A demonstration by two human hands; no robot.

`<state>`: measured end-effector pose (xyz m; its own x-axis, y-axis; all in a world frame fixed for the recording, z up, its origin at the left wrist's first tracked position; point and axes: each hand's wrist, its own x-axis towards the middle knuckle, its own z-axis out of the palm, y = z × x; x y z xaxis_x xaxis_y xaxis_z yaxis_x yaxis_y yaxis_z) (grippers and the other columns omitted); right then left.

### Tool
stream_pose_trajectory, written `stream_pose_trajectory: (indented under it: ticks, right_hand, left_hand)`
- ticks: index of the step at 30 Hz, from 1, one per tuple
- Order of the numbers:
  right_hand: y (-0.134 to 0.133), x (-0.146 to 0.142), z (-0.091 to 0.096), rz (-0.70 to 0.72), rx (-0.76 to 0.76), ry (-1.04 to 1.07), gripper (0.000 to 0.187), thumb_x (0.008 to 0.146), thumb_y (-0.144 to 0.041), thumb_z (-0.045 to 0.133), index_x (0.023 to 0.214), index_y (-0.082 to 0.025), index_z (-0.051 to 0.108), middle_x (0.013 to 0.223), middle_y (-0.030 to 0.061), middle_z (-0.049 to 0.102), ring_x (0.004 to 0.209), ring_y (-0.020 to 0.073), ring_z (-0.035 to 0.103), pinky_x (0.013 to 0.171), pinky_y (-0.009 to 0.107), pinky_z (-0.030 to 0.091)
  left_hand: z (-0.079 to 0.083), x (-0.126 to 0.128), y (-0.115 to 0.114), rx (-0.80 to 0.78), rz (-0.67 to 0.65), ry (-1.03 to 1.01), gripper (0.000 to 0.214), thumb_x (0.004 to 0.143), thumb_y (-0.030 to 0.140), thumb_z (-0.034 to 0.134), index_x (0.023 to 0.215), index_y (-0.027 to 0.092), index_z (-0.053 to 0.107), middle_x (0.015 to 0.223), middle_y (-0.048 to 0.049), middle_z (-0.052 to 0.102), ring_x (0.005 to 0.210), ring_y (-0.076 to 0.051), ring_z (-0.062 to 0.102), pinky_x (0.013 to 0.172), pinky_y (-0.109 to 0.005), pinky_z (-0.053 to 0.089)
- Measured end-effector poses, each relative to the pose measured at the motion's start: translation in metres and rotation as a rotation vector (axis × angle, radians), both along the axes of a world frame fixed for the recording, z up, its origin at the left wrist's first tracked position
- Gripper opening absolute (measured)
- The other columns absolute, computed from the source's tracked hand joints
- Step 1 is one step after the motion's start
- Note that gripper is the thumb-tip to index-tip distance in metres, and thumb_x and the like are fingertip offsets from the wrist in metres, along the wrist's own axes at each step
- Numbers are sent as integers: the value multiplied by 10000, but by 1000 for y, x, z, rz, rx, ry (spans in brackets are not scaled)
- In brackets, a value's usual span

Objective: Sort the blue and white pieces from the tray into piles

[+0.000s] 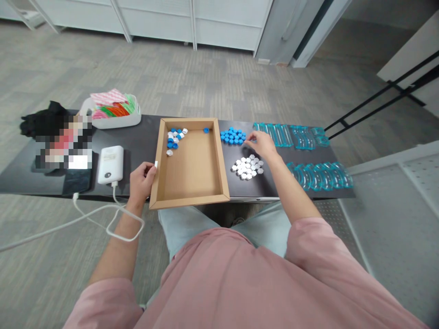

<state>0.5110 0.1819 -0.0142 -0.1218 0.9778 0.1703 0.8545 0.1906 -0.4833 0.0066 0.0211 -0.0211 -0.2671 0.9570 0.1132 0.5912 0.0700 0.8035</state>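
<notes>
My left hand (141, 182) is at the left wall of a shallow cardboard box (225, 177), pinching a small white hexagonal piece (156, 163) at its fingertips. To the right of the box, my right hand (262, 144) reaches to the right edge of a cluster of blue hexagonal pieces (233, 136). Its thumb and finger are closed together there; what is between them is too small to make out. White hexagonal pieces (247, 167) lie grouped nearer to me. Inside the box, blue and white pieces (175, 138) sit in the upper left, and a lone blue piece (206, 130) is at the upper right.
Clear teal-edged plastic parts lie in a back group (284, 135) and a front group (320, 176) on the right. At left are a white power bank (111, 164) with a cable (113, 219) looping over my forearm, a phone (77, 179), a white basket (116, 121) and black cloth (44, 121).
</notes>
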Motion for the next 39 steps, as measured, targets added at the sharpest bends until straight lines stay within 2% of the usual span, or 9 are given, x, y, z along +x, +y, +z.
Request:
stream_pose_trajectory:
  ticks: [11,16,18,21,24,27,31,34,39]
  right_hand:
    - [1,-5,-8,41,-41,22,149,908,-158,877,903,-227,746,1092,94,833,974,269,793,984,424,626]
    - [-2,-3,2,20,40,68,162,947,-197,861,898,-246,715,1088,104,806,1011,287,766,988,438,614]
    - [-4,-12,11,13,93,94,133,991,-227,829,930,-249,713,1083,101,795,980,279,750,967,433,602]
    - [-6,-53,27,116,131,145,74,1041,-267,783,1002,-248,722,1090,83,784,908,247,720,920,402,583]
    - [-11,-126,39,398,83,145,21,1060,-256,738,1068,-239,749,1107,68,774,930,235,712,923,374,561]
    - [-16,-207,42,641,-16,57,133,1086,-240,704,1198,-220,773,1242,88,770,1043,245,727,939,357,542]
    - [-17,-284,38,730,-76,-194,309,1103,-230,711,1407,-192,753,1475,154,718,1244,302,718,988,385,545]
    - [-21,-307,37,724,-106,-363,305,1108,-258,729,1398,-168,757,1492,180,710,1233,323,730,946,393,548]
    - [-43,-304,43,818,-170,-406,237,1097,-195,705,1323,-193,776,1359,133,766,1125,290,747,857,368,505]
  left_hand:
    - [-3,-1,1,12,1,0,300,867,579,640,845,283,684,753,-46,704,732,-250,610,701,-383,494]
    - [-5,-2,1,17,5,-21,294,866,574,651,841,283,680,750,-41,705,710,-242,598,690,-382,496]
    - [-4,-1,1,16,8,-27,295,867,576,649,836,284,674,746,-39,705,701,-241,590,684,-384,495]
    - [-3,0,2,21,0,-33,298,875,577,647,833,284,668,753,-41,712,708,-243,594,683,-387,497]
    - [-5,-1,2,33,-28,-33,295,892,572,639,845,282,669,771,-44,721,719,-244,609,700,-392,503]
    - [-9,-3,2,43,-53,-26,293,921,563,630,867,279,675,785,-45,720,724,-242,626,715,-391,501]
    - [-15,-5,3,55,-54,-23,274,940,538,637,892,271,677,810,-39,723,743,-234,650,743,-376,508]
    - [-18,-5,3,51,-51,-21,286,946,543,636,908,263,682,816,-38,727,750,-227,654,750,-363,515]
    - [-19,-5,4,63,-60,-24,295,948,552,645,915,263,690,827,-36,733,767,-228,659,759,-363,521]
